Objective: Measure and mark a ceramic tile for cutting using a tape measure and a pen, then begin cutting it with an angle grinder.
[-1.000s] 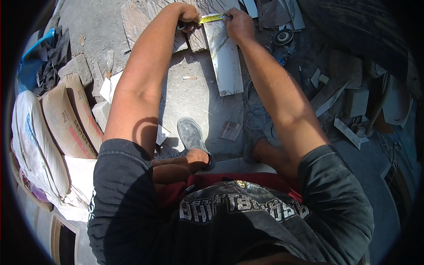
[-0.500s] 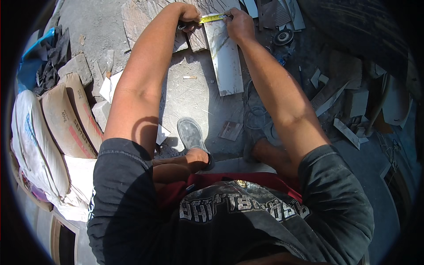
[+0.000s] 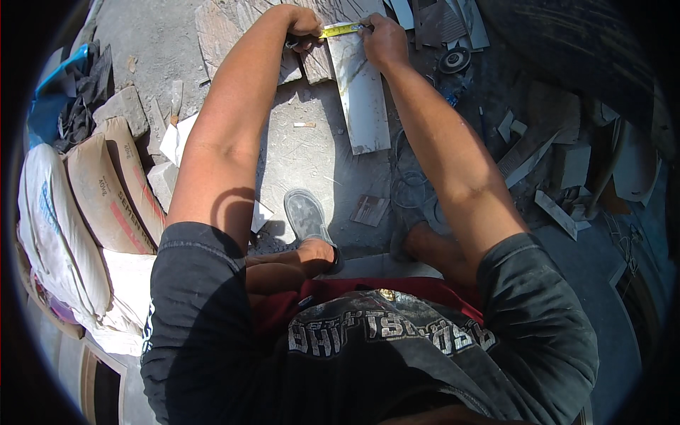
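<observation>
At the top centre of the frame two bare hands meet over one long pale tile strip [image 3: 360,92], which lies on the grey concrete floor [image 3: 312,163] and runs from the top edge down toward the middle. One yellow tape measure blade [image 3: 341,30] is stretched across the strip's upper end. The left hand [image 3: 303,23] is closed around the tape's case end at the strip's left edge, fingers curled tight on it; the case itself is mostly hidden by the fist. The right hand [image 3: 382,39] is closed on the blade's other end at the strip's right edge, pressing down onto the tile. Both forearms come up from the lower part of the frame and cover much of the floor between them. Just left of the strip lie two rough brownish stone slabs [image 3: 227,28], touching it near the left hand. To the right of the right hand, in the upper right, sits one round dark grinder disc [image 3: 453,60], and farther right a scatter of cut tile offcuts [image 3: 552,159] too jumbled to count. Along the left edge three filled sacks [image 3: 106,191] are stacked side by side. One grey shoe [image 3: 306,216] stands on the floor at the centre, below the strip, with a small brownish tile scrap [image 3: 370,210] just to its right.
</observation>
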Demonstrator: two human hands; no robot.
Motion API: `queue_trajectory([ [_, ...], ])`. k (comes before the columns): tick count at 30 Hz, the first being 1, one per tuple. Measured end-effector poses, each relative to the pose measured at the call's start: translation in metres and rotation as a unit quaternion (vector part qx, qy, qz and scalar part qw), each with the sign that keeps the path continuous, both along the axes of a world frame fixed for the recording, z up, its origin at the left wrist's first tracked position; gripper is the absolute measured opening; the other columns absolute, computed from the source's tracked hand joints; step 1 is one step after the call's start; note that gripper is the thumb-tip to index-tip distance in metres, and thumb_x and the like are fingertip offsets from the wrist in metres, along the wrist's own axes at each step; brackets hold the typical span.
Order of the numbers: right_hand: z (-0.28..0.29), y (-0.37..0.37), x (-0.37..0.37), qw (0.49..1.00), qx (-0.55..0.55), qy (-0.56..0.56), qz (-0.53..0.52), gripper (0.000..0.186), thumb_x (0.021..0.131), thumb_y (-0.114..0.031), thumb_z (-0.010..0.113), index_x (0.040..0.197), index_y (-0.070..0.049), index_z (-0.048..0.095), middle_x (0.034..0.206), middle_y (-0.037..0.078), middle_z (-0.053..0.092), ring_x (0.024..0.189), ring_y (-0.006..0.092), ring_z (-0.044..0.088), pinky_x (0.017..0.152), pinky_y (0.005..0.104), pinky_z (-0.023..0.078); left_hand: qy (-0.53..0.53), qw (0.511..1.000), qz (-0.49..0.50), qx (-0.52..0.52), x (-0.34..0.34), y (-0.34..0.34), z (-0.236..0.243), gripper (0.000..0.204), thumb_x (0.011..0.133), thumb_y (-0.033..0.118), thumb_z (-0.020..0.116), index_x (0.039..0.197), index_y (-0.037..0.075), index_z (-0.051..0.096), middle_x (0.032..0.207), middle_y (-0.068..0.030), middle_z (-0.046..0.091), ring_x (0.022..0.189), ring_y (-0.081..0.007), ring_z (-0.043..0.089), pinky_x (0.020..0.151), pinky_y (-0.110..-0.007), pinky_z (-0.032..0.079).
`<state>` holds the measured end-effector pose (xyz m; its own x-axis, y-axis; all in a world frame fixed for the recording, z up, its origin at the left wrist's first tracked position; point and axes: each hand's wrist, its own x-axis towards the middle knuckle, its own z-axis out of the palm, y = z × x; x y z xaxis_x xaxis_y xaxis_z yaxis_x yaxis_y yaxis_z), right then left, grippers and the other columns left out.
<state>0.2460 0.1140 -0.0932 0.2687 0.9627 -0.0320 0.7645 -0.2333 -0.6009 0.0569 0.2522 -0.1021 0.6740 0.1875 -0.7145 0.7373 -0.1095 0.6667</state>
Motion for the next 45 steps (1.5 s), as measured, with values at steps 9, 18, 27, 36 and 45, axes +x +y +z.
queue_trajectory([
  [9,-0.004,0.001,0.000,1.000,0.003,0.005,-0.002,0.023,0.084,-0.017,0.073,0.105,-0.007,0.071,0.099,0.017,0.069,0.094,0.0347,0.066,0.086,0.0410,0.051,0.067,0.998,0.020,-0.003,0.006,0.000,-0.001,0.024,0.098,0.018,0.047,0.101,0.005,0.067,0.068,-0.0081,0.064,0.058,-0.0181,0.062,0.058,-0.035,0.051],
  [18,0.000,0.000,-0.002,1.000,0.002,-0.007,-0.005,0.023,0.084,-0.016,0.072,0.105,-0.007,0.071,0.099,0.017,0.069,0.094,0.0349,0.066,0.086,0.0411,0.051,0.060,0.997,0.036,-0.017,0.003,-0.001,0.000,0.022,0.098,0.017,0.047,0.099,0.004,0.065,0.070,-0.0077,0.063,0.059,-0.0173,0.061,0.058,-0.035,0.052],
  [27,0.000,0.000,-0.001,1.000,-0.001,0.007,-0.006,0.024,0.084,-0.017,0.072,0.106,-0.007,0.071,0.101,0.017,0.069,0.097,0.0354,0.065,0.088,0.0413,0.050,0.061,0.997,0.036,-0.025,0.007,0.001,-0.004,0.022,0.098,0.017,0.048,0.099,0.004,0.065,0.071,-0.0077,0.063,0.059,-0.0175,0.061,0.058,-0.034,0.052],
  [36,-0.005,0.000,-0.001,1.000,0.007,0.003,-0.004,0.023,0.084,-0.017,0.072,0.105,-0.008,0.071,0.099,0.017,0.069,0.096,0.0356,0.065,0.087,0.0415,0.051,0.085,0.996,0.027,0.030,0.007,0.000,0.001,0.024,0.096,0.018,0.050,0.103,0.005,0.070,0.070,-0.0095,0.066,0.060,-0.0185,0.063,0.059,-0.036,0.051],
  [45,-0.006,0.001,0.000,1.000,0.001,0.023,-0.009,0.021,0.082,-0.018,0.073,0.102,-0.011,0.072,0.099,0.016,0.068,0.098,0.0364,0.064,0.086,0.0441,0.051,0.026,1.000,0.008,-0.002,0.000,0.003,0.005,0.024,0.098,0.017,0.047,0.102,0.006,0.068,0.068,-0.0073,0.063,0.059,-0.0183,0.062,0.059,-0.035,0.051],
])
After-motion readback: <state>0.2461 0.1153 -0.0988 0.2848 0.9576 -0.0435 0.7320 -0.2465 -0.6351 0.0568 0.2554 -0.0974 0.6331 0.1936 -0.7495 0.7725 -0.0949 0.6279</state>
